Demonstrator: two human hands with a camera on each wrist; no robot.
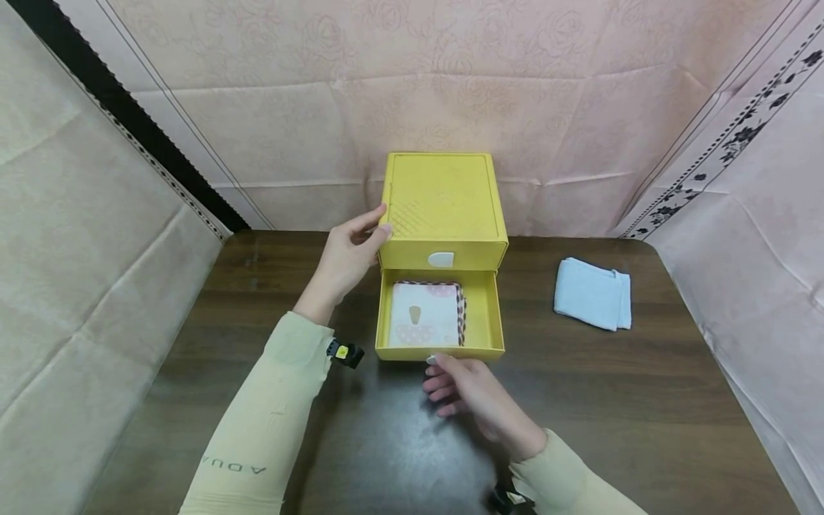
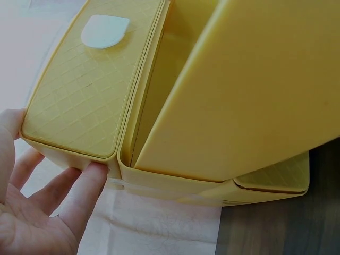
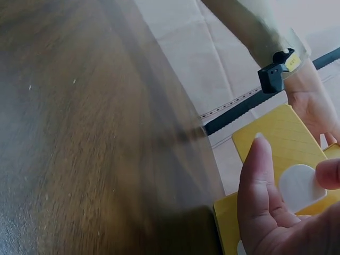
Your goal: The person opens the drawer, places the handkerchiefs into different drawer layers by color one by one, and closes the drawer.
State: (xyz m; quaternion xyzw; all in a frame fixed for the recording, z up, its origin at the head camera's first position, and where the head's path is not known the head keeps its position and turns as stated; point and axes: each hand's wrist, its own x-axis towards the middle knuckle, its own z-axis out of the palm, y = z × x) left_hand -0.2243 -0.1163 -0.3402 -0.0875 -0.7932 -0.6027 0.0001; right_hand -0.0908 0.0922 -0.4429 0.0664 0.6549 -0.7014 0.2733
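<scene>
A yellow drawer box (image 1: 444,197) stands at the far edge of the table, its lower drawer (image 1: 483,307) pulled out toward me. Inside that drawer lies a folded white cloth (image 1: 421,315) with pale pink print and a dark checked edge. My left hand (image 1: 344,257) presses spread fingers against the box's upper left side; in the left wrist view the fingers (image 2: 87,186) lie along the side wall below the upper drawer front (image 2: 74,95). At the pulled-out drawer's front, my right hand (image 1: 473,393) pinches the white drawer pull (image 3: 300,186) between thumb and finger.
A folded light blue cloth (image 1: 592,295) lies on the dark wooden table (image 1: 644,400), right of the box. Pale patterned fabric (image 1: 418,93) hangs behind the table and along both sides. A small black camera (image 1: 345,352) sits on my left wrist.
</scene>
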